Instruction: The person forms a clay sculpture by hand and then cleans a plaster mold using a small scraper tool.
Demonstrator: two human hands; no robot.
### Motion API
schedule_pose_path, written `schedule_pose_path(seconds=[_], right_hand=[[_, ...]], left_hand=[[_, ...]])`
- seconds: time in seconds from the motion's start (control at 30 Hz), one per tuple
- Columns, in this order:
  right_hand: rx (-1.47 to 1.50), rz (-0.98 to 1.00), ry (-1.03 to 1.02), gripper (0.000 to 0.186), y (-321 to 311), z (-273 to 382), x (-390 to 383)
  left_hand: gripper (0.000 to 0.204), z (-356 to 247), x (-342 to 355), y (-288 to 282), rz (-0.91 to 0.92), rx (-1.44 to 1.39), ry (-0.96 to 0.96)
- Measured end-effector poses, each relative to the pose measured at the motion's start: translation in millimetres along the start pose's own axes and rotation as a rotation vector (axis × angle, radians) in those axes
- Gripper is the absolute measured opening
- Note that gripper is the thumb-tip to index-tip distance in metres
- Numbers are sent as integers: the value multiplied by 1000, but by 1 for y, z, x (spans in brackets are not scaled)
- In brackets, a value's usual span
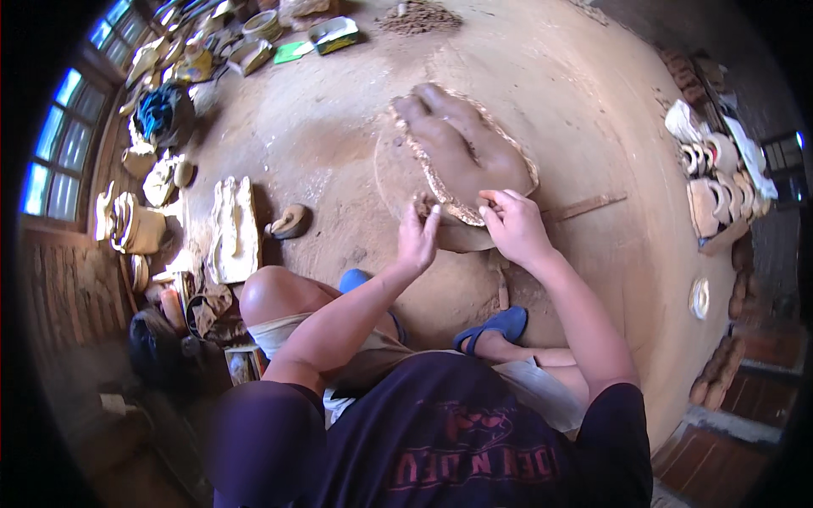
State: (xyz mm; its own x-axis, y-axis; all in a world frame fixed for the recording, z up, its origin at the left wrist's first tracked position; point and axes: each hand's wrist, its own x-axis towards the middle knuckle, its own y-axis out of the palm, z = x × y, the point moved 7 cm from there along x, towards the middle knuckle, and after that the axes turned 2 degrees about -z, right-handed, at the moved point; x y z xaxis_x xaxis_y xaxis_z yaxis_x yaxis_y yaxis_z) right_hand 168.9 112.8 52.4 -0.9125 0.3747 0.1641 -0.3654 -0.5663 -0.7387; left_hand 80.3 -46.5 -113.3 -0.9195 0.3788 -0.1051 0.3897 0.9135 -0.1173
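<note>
Clay slab (461, 152), hand-shaped, on a round board (398, 182) on the floor: long axis runs away from both hands; left hand (417, 240) fingers and right hand (512, 224) fingers pinch narrowly at its near edge, equally close.

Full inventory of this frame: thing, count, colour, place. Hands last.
Clay slab: one, brown with a pale ragged rim, centre of the floor, on a round base.
Wooden strip: one, brown, right of the slab.
White mould: one, left on the floor.
Small clay piece: one, tan, beside the mould.
Clay heap: one, brown, top.
White moulds: a row, count unclear, right edge.
Blue sandals: two, on the feet; only part of the left one shows.
Windows: blue-lit panes, left edge.
Left hand: pinching the slab's near edge.
Right hand: on the near edge too.
</note>
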Motion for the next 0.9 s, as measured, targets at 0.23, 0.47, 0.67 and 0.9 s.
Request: schedule_pose_path(seconds=[0.23,0.47,0.67,0.9], right_hand=[[-456,199,-351,17,79,33,66],[-842,317,-486,15,135,33,93],[-840,366,-456,16,138,38,78],[-905,369,-478,17,121,40,43]], left_hand=[[52,-8,0,-8,5,230,273],[47,-10,20,-24,35,327,523],[49,4,30,-25,72,476,604],[51,6,35,-24,147,555,619]])
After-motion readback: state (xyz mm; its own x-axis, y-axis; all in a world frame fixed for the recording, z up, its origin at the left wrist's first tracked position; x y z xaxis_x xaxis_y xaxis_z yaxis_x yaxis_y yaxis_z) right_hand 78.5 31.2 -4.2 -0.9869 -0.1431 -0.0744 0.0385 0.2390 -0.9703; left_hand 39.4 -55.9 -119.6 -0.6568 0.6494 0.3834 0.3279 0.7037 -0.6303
